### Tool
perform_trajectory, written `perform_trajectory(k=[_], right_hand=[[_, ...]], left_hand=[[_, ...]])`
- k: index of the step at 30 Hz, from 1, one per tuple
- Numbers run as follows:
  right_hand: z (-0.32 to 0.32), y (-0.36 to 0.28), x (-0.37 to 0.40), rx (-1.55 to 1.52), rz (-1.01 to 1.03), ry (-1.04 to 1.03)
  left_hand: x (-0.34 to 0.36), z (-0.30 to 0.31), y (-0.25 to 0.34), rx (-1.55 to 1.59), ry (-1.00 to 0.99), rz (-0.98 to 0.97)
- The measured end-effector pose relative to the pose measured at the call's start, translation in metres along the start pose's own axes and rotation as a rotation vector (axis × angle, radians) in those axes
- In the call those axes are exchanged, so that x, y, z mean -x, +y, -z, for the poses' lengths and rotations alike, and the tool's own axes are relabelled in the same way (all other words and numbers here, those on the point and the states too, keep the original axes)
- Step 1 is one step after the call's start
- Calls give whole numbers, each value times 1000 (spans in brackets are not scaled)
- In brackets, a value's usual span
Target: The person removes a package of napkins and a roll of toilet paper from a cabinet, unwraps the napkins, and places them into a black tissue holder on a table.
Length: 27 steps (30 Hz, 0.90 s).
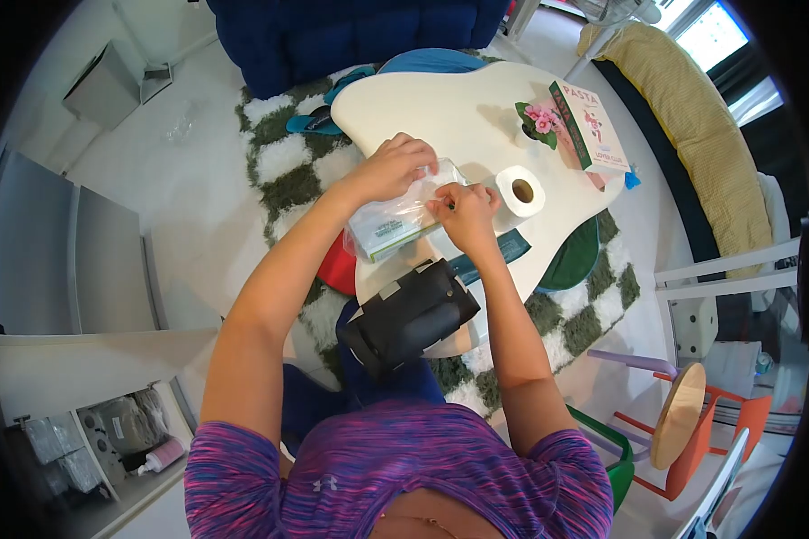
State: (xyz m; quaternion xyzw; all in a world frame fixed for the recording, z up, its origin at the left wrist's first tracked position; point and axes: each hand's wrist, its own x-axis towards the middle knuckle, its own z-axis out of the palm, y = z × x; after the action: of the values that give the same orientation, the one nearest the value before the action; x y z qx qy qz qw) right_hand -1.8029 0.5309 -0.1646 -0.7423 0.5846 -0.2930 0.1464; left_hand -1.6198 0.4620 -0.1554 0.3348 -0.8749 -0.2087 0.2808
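Observation:
A clear plastic bag (382, 220) with a white, green-edged pack inside lies on the near left part of the cream table (422, 103). My left hand (397, 167) is on its far side, fingers bent and closed on the plastic. At the bag's right end, my right hand (466, 212) pinches the film between thumb and fingers. Just beyond that hand a white paper roll (520, 196) stands upright. A dark teal flat packet (505, 251) lies partly under my right forearm. Closer to my body is a black case-like object (411, 314) with pale patches.
At the table's right are a pink potted flower (539, 123) and a pasta box (591, 128). Beneath the table spreads a green-and-white checkered rug (288, 160). A blue sofa (360, 40) stands behind, and orange chairs (692, 445) are at lower right.

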Motion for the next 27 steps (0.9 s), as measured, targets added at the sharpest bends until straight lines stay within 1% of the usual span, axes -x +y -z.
perform_trajectory(k=[3,6,7,10,11,14,17,20,21,24,25,27], right_hand=[[3,-1,-2,131,77,-42],[5,4,-7,123,170,-72],[4,7,-8,73,215,-33],[5,3,-8,15,44,-161],[6,-1,-7,49,-1,-171],[-7,-4,-6,24,48,-70],[-8,-6,0,-21,178,7],[-4,-14,23,-72,387,-20],[-3,-15,29,-87,384,-19],[-1,-7,25,-110,281,-10],[0,-6,20,-110,243,-19],[2,-9,12,-170,219,-39]], left_hand=[[0,-5,4,-78,-44,-70],[1,-9,1,-211,-142,-81],[2,-5,3,-258,-132,-101],[-1,7,3,-226,-185,-34],[0,7,7,-200,-117,-40],[5,-2,6,-193,-21,14],[10,-4,-12,-158,144,109],[15,0,-35,-155,255,282],[15,6,-35,-140,237,272],[14,9,-24,234,48,346],[15,10,-18,303,61,311],[19,17,1,277,145,320]])
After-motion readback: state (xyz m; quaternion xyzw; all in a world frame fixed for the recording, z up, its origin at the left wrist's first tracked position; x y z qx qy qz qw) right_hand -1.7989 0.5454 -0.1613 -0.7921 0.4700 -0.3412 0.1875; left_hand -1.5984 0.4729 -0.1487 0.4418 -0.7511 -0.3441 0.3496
